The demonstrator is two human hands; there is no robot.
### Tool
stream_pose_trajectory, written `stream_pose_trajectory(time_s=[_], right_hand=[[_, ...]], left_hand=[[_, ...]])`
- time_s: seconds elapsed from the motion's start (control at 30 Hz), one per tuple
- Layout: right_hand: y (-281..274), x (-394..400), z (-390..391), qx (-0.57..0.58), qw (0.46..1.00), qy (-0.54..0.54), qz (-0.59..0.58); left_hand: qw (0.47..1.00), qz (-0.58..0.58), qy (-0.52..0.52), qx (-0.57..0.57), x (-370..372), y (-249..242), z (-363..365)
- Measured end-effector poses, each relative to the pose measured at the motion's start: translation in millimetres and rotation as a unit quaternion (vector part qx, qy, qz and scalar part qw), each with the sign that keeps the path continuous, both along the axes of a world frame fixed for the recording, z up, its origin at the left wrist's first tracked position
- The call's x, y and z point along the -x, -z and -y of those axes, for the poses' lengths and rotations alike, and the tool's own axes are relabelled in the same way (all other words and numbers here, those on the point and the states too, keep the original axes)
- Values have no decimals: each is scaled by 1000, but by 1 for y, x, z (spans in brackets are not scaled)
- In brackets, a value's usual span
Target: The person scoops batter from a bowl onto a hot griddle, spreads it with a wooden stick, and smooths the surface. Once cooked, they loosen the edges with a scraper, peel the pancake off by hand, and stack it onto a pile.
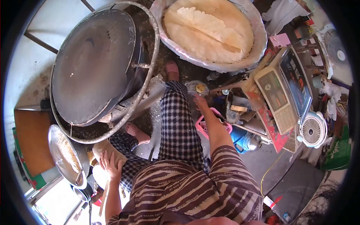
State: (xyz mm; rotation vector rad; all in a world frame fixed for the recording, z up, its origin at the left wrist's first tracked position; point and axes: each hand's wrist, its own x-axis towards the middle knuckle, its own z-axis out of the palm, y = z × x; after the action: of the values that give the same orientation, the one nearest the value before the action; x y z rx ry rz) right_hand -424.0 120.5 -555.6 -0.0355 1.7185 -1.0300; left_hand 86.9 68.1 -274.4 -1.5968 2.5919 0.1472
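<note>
My left hand [109,167] has its fingers spread and lies over the edge of a tan flat piece [106,149], close to my checked trouser leg. A metal basin [83,165] with pale crumbs or flour in it stands just left of that hand. My right hand [201,103] reaches down past my right knee with its fingers stretched out, beside a clear plastic bag [192,85]. On the bag sits a small yellow round thing [200,88]. Below the right hand is a pink plastic frame or handle [202,127], partly behind my forearm.
A large round dark griddle [93,67] inside a metal ring [153,60] fills the left front. Ahead stands a wide lined tub [261,45] of folded thin flatbread [210,30]. On the right are a digital scale [275,97], a small fan [313,129] and a blue jug [243,138].
</note>
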Motion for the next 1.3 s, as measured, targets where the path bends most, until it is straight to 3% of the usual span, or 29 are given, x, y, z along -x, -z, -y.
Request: stream_pose_trajectory(time_s=[0.17,0.43,0.63,0.77,0.83,0.87,0.9,0.93,1.0,1.03,1.1,1.2,1.27,1.3], right_hand=[[6,7,19,4,992,114,47],[14,74,1,152,962,228,5],[-36,105,-6,124,964,231,-43],[-43,98,-17,13,989,137,-47],[-87,70,-17,-58,991,71,-95],[-73,66,-23,-30,992,60,-102],[-79,60,-22,-26,996,13,-86],[-77,51,-17,-54,983,3,-177],[-93,35,-12,16,978,-58,-199],[-53,50,-10,97,944,-131,-288],[-142,-6,10,190,862,-211,-419],[-259,-104,43,298,744,-317,-506],[-312,-166,60,400,643,-390,-523],[-332,-195,64,425,612,-426,-513]], left_hand=[[1000,12,8,-9,-1,1,5],[1000,-4,5,20,-10,13,3],[999,-16,9,38,-14,14,1],[998,-35,12,47,-24,20,-4],[997,-56,14,52,-29,21,-6],[994,-90,13,56,-30,15,-5],[987,-150,-53,33,-29,12,-7],[970,-210,-123,16,-37,13,-10],[914,-281,-280,80,-81,63,-12],[884,-299,-340,116,-124,131,-14],[830,-317,-438,136,-198,242,-28],[867,-234,-434,-73,-255,375,-98],[911,-33,-322,-255,-203,252,-110],[899,-56,-358,-247,-185,210,-124]])
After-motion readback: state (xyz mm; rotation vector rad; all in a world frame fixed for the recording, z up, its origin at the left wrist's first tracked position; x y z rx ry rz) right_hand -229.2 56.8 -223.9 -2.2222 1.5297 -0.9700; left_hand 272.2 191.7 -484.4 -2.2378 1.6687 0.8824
